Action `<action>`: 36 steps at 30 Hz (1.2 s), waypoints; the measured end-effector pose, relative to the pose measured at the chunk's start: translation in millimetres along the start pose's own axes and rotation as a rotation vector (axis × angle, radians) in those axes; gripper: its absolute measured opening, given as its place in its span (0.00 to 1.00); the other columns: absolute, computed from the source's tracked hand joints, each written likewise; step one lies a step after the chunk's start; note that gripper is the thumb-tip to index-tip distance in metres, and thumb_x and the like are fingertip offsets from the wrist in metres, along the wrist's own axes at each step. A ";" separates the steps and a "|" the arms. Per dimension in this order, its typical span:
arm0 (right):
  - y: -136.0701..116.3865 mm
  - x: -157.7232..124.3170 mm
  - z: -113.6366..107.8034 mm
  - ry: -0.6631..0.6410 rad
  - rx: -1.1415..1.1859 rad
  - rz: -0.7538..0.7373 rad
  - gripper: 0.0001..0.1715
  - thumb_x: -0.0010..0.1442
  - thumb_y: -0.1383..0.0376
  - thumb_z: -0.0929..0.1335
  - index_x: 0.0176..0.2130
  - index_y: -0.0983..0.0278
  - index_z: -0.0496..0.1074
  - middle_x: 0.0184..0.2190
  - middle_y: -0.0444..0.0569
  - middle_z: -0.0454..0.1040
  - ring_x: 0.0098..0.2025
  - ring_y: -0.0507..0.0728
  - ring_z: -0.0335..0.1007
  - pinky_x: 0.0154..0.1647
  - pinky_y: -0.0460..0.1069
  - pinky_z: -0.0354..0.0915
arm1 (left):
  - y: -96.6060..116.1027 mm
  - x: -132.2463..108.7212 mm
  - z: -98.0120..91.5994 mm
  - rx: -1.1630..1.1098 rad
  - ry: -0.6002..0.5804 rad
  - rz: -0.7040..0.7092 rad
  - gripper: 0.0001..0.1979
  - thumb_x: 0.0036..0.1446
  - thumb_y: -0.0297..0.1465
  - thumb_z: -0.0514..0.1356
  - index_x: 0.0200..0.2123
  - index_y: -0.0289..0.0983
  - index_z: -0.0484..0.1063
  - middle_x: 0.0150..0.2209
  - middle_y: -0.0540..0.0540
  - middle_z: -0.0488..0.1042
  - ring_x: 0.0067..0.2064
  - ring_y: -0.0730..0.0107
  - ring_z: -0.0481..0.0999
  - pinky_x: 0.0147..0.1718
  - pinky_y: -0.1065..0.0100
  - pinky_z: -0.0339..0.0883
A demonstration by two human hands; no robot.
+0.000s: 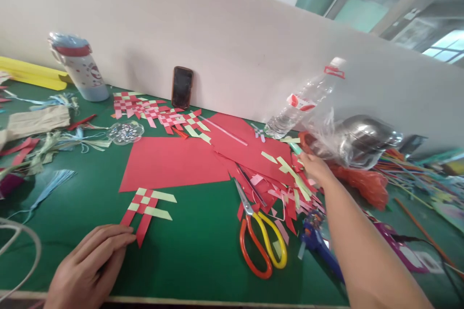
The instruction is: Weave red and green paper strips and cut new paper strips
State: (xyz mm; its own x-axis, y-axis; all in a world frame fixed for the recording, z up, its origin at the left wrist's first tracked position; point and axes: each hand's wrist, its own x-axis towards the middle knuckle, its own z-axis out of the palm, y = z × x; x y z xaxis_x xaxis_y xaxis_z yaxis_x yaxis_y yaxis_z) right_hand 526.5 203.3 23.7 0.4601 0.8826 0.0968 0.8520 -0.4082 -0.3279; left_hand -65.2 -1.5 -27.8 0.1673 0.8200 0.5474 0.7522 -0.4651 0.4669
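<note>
My left hand (92, 265) rests near the table's front edge, fingers loosely stretched and holding nothing. Its fingertips lie beside or just touch a red strip of a small woven paper piece (145, 200), checkered red and pale green with loose strip ends. My right hand (314, 168) reaches far out to the right, its fingers closed on a slim light green thing (295, 147) whose kind I cannot make out. Paper scraps lie under and beside it. Scissors (249, 210) with one orange and one yellow handle lie slightly spread between the hands.
Red paper sheets (177, 161) cover the middle. Behind them are woven pieces (145, 111), a phone (181, 88) and a bead dish (125, 133). A tumbler (83, 70) stands left; a plastic bottle (304, 101), steel bowl (368, 137) and blue glue gun (321, 246) are right.
</note>
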 end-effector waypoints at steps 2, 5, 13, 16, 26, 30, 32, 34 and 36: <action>-5.0 -3.2 -5.3 -0.077 -0.066 0.018 0.18 0.66 0.56 0.65 0.52 0.63 0.70 0.50 0.50 0.72 0.48 0.57 0.72 0.47 0.56 0.71 | 6.9 5.9 -3.6 -0.019 0.014 0.009 0.08 0.60 0.26 0.57 0.37 0.43 0.75 0.39 0.48 0.78 0.39 0.69 0.79 0.40 0.70 0.72; -14.1 -6.4 -15.4 -0.079 -0.121 0.027 0.13 0.65 0.57 0.67 0.45 0.62 0.73 0.42 0.49 0.75 0.39 0.53 0.72 0.42 0.52 0.69 | 17.1 14.9 -7.6 -0.054 0.050 0.014 0.11 0.60 0.21 0.55 0.37 0.41 0.74 0.36 0.48 0.78 0.39 0.71 0.78 0.40 0.71 0.71; -71.1 -41.9 -45.8 0.181 -0.105 -0.136 0.06 0.55 0.61 0.70 0.36 0.56 0.78 0.32 0.56 0.80 0.24 0.55 0.63 0.30 0.54 0.56 | 16.4 12.3 -5.2 -0.031 0.130 -0.157 0.08 0.62 0.23 0.55 0.41 0.39 0.71 0.38 0.46 0.75 0.41 0.68 0.75 0.43 0.66 0.70; -123.1 -99.1 -38.7 0.161 -0.092 -0.450 0.13 0.58 0.61 0.65 0.40 0.58 0.77 0.34 0.57 0.80 0.32 0.59 0.70 0.35 0.55 0.61 | 14.6 15.4 -6.5 -0.005 0.124 -0.249 0.08 0.64 0.28 0.55 0.44 0.39 0.71 0.42 0.44 0.74 0.46 0.64 0.74 0.46 0.63 0.70; -180.1 -303.7 41.7 -0.029 0.052 -1.094 0.18 0.66 0.59 0.62 0.52 0.56 0.72 0.55 0.53 0.72 0.59 0.64 0.64 0.56 0.61 0.63 | -7.4 74.6 -14.1 0.268 -0.284 -0.179 0.16 0.62 0.28 0.53 0.51 0.40 0.72 0.49 0.40 0.73 0.51 0.54 0.68 0.53 0.52 0.63; -156.9 -316.2 52.1 0.046 -0.014 -1.052 0.17 0.66 0.60 0.62 0.51 0.58 0.73 0.54 0.54 0.72 0.59 0.66 0.63 0.55 0.63 0.63 | -13.6 83.8 -2.9 0.268 -0.379 -0.196 0.12 0.61 0.30 0.54 0.46 0.40 0.73 0.47 0.40 0.71 0.50 0.54 0.67 0.51 0.52 0.63; -144.9 -310.1 56.5 0.100 -0.040 -1.029 0.17 0.67 0.61 0.61 0.51 0.60 0.73 0.52 0.55 0.73 0.58 0.66 0.64 0.54 0.63 0.64 | -14.9 84.9 -0.3 0.266 -0.413 -0.217 0.10 0.60 0.30 0.55 0.43 0.39 0.73 0.46 0.39 0.70 0.48 0.53 0.67 0.50 0.51 0.62; -135.1 -301.0 59.6 0.136 -0.047 -1.024 0.17 0.68 0.63 0.60 0.50 0.62 0.73 0.51 0.56 0.73 0.57 0.66 0.64 0.53 0.62 0.65 | -16.7 85.6 0.1 0.255 -0.438 -0.239 0.09 0.59 0.31 0.56 0.42 0.39 0.72 0.46 0.40 0.70 0.47 0.53 0.66 0.50 0.52 0.62; -130.2 -292.1 59.8 0.150 -0.046 -1.023 0.18 0.68 0.63 0.60 0.50 0.63 0.73 0.50 0.57 0.73 0.56 0.66 0.64 0.53 0.62 0.66 | -19.1 86.8 -0.7 0.230 -0.457 -0.257 0.09 0.58 0.32 0.57 0.42 0.40 0.71 0.46 0.41 0.69 0.48 0.54 0.66 0.50 0.52 0.61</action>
State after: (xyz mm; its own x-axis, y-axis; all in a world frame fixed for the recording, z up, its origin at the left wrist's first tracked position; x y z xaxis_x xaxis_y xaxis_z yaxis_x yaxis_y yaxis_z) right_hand 266.2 12.6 -18.1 -0.4661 0.7753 0.4262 0.8603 0.5097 0.0136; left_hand -65.5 78.3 11.2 0.1805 0.9820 0.0560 0.9161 -0.1886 0.3538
